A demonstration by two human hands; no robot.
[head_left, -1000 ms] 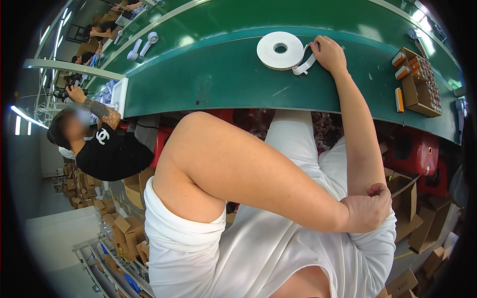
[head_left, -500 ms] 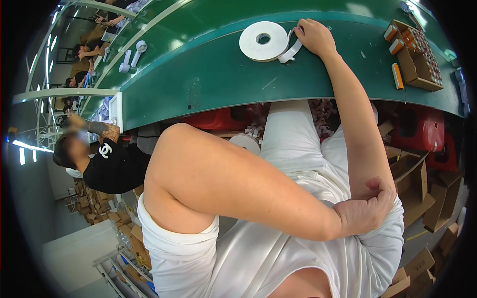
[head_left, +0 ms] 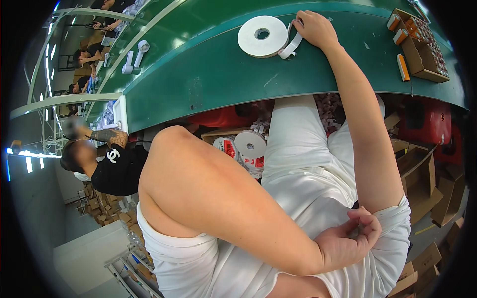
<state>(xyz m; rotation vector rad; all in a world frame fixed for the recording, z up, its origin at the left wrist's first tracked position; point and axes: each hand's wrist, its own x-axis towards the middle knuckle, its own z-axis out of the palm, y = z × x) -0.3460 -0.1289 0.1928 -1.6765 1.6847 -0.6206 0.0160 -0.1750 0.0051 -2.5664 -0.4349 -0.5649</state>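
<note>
A big white tape roll (head_left: 262, 36) lies flat on the green table (head_left: 208, 74). A loose white strip (head_left: 290, 47) loops off the roll, and my right hand (head_left: 314, 29) grips its end just right of the roll. My right arm stretches straight out to it. My left arm crosses my body. My left hand (head_left: 348, 243) sits at my right upper arm, its fingers curled and pinching the edge of the white sleeve (head_left: 392, 223).
A cardboard box (head_left: 422, 49) of small orange and white parts stands at the table's right, with an orange part (head_left: 403, 67) beside it. Under the table lie more tape rolls (head_left: 250, 144), a red crate (head_left: 427, 119) and cartons (head_left: 422, 174). A person in black (head_left: 117, 166) works at the left.
My left hand's fingers have gone from lying flat on my right arm to curling at the sleeve edge. My right hand stays at the strip by the roll.
</note>
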